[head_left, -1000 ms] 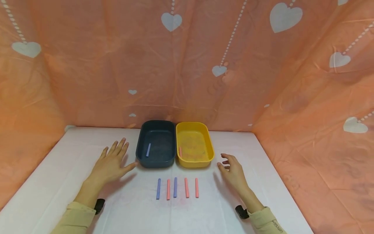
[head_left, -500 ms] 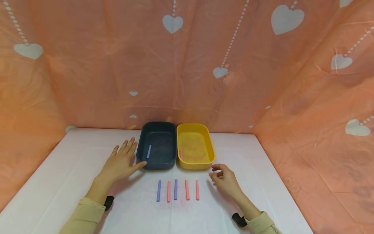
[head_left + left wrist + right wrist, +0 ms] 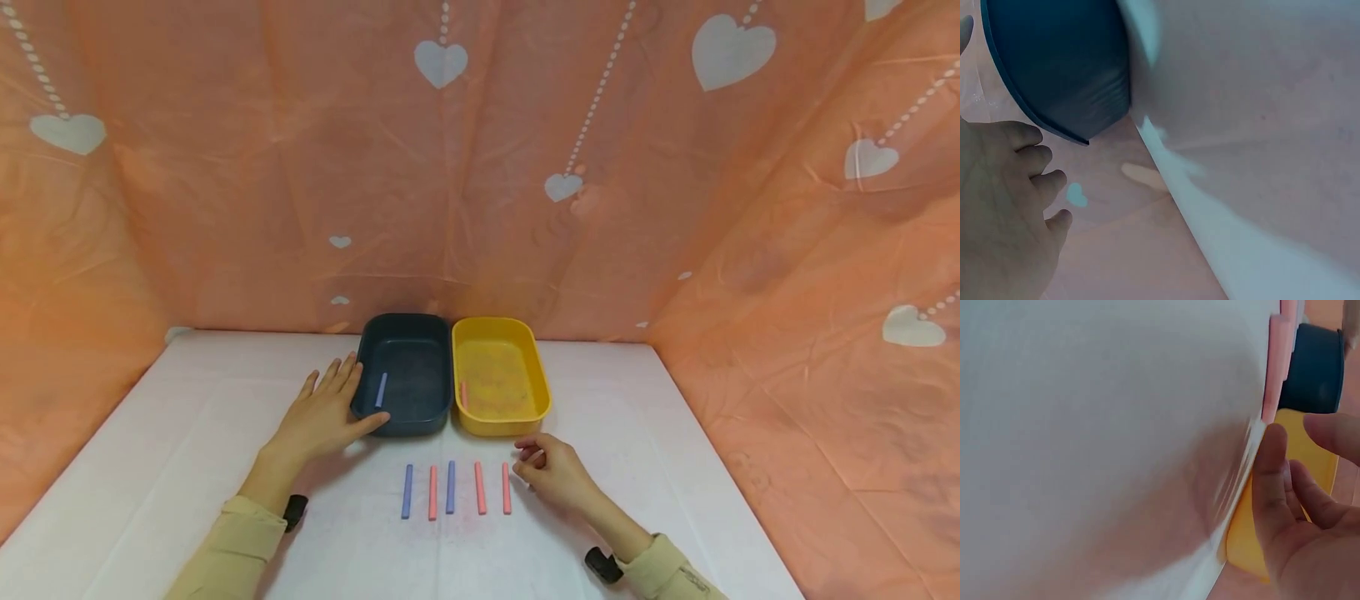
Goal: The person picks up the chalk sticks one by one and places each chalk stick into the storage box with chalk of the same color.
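My left hand [image 3: 321, 421] lies with straight, spread fingers at the left side of a dark blue box [image 3: 431, 423]. Its thumb reaches the near left corner; whether it touches the rim I cannot tell. On the white table, three pink chalks [image 3: 506, 488] and two blue chalks [image 3: 407, 492] lie in a row. My right hand [image 3: 558, 473] is just right of the rightmost pink chalk, thumb and forefinger apart, fingers loosely bent, nothing held. In the right wrist view a pink chalk [image 3: 1279, 356] shows just beyond its fingertips.
A yellow box [image 3: 542, 379] stands against the dark blue one, with a pink chalk [image 3: 464, 394] inside. One blue chalk [image 3: 381, 390] lies in the dark blue box. An orange curtain with white hearts hangs behind and at both sides of the white table [image 3: 637, 417].
My left hand has moved right, up to the dark blue box. My right hand has come left and nearer me, from beside the yellow box to the rightmost pink chalk.
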Tool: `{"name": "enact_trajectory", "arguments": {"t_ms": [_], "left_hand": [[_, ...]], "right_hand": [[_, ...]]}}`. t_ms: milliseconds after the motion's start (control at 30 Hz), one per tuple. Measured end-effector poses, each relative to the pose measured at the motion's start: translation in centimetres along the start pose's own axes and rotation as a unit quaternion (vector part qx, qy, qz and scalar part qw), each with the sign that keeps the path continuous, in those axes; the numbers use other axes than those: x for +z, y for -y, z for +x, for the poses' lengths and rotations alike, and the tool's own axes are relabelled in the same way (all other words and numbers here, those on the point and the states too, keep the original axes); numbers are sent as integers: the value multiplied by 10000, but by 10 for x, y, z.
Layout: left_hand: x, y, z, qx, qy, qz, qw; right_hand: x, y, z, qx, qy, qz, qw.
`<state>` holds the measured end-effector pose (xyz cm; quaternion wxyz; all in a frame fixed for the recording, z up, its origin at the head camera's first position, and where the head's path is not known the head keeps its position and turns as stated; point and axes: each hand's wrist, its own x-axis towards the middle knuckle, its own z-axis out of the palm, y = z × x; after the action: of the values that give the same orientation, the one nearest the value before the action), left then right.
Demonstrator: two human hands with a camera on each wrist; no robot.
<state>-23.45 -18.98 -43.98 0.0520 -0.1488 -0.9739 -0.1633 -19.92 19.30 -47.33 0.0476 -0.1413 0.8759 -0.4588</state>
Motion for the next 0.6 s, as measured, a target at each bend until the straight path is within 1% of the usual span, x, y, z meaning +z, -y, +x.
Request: {"name": "enact_trajectory", "arguments": {"t_ms": [133, 333, 467, 600], "left_hand": [[3, -1, 2, -71, 9, -8, 10000], [5, -1, 2, -145, 46, -28, 9999], [7, -1, 3, -146, 100, -90, 9998], [10, 0, 2, -126, 72, -110, 9998]], "right_hand": [[4, 1, 2, -178, 180, -193, 9995], [11, 6, 3, -263, 365, -571, 9974], [14, 8, 4, -324, 372, -753, 9959], [15, 8, 3, -400, 394, -905, 9943]]}}
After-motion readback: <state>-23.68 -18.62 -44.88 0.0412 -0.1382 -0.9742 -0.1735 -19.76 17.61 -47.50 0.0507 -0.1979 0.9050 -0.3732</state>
